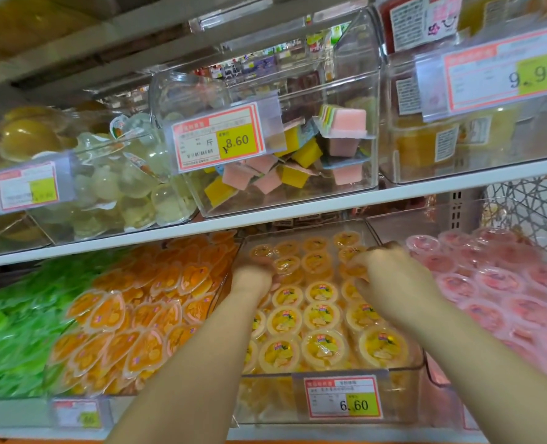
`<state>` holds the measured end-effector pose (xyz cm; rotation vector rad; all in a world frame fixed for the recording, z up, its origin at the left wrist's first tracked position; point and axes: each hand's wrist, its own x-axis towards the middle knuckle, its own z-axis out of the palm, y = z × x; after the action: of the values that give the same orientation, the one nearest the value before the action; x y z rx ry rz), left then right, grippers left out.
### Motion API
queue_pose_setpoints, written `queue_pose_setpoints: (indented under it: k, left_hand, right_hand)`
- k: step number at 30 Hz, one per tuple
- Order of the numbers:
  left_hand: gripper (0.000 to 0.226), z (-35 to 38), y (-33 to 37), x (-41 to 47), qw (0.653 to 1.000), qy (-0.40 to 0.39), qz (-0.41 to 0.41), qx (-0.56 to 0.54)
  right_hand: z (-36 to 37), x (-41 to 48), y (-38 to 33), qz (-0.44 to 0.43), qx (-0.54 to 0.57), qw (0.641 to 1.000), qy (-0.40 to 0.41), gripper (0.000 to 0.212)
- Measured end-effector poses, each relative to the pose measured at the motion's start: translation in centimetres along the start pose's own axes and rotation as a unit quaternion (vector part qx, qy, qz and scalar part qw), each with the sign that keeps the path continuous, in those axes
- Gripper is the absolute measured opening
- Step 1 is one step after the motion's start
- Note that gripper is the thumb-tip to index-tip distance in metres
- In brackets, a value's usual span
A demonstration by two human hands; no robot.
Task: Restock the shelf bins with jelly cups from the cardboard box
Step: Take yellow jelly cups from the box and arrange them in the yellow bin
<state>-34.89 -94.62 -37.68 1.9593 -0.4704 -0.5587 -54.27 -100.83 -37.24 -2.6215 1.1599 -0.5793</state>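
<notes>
Both hands are reached into the clear middle bin point(275, 375) on the lower shelf, which is filled with round yellow jelly cups point(325, 347) laid lid-up in rows. The left hand point(252, 278) is placed over the cups at the bin's back left corner; its fingers are blurred, so their state cannot be told. The right hand point(390, 270) is laid over the cups near the back right corner, its fingers bent downward onto them; whether a cup is pinched cannot be told. A price tag point(342, 400) marked 6.60 is fixed to the bin's front edge. Heart-shaped orange jelly cups point(111, 315) are heaped in the bin to the left, pink jelly cups point(496, 283) in the bin to the right.
</notes>
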Motion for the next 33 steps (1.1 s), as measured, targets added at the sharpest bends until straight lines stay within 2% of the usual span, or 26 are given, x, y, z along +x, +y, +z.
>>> queue_pose_setpoints:
  k: [5,9,11,14,17,20,22,24,26,28,30,33]
  left_hand:
    - [0.015,-0.3,-0.7,-0.5,0.996,0.002,0.053,0.066]
    - [0.027,-1.9,-0.8,-3.2,0.959,0.041,0.157,0.233]
    - [0.028,-2.7,-1.3,-6.0,0.946,0.048,0.252,0.2]
    - [0.029,-3.8,-3.8,-12.2,0.908,0.069,0.4,0.105]
    - [0.025,-4.4,-8.9,-17.6,0.889,0.056,0.449,0.067]
    - [0.026,-4.0,-14.4,-20.5,0.918,0.029,0.393,0.033]
    - [0.033,-3.2,-17.9,-21.4,0.942,0.01,0.334,0.033]
    - [0.03,-2.5,-20.6,-21.9,0.953,-0.025,0.288,0.088]
    - [0.026,-1.2,-23.1,-22.6,0.957,-0.069,0.244,0.142]
    - [0.025,0.4,-25.9,-23.3,0.967,-0.093,0.189,0.146]
    - [0.029,2.0,-28.5,-23.7,0.971,-0.119,0.143,0.147]
    - [0.037,3.9,-31.1,-23.2,0.958,-0.184,0.107,0.19]
  right_hand:
    - [0.0,-0.8,0.0,-0.044,-0.048,0.998,0.021,0.026]
    - [-0.7,-2.7,-0.5,-0.081,-0.085,0.993,0.027,0.028]
    - [-1.2,-4.2,-1.1,-0.088,-0.071,0.993,0.041,0.027]
    - [-0.6,-7.4,-1.3,-0.142,-0.008,0.983,0.117,0.018]
    - [0.9,-12.6,-0.9,-0.178,0.057,0.964,0.189,0.015]
    - [3.5,-18.2,0.3,-0.176,0.101,0.955,0.218,0.015]
    - [5.8,-21.8,1.7,-0.146,0.108,0.963,0.202,0.017]
    - [8.3,-24.9,3.2,-0.102,0.107,0.976,0.162,0.016]
    - [10.5,-27.4,4.9,-0.049,0.095,0.989,0.1,0.02]
    - [12.3,-28.9,6.4,0.013,0.095,0.995,0.007,0.027]
    - [14.2,-29.8,7.7,0.071,0.1,0.987,-0.103,0.03]
    - [17.6,-30.5,9.6,0.127,0.085,0.962,-0.225,0.043]
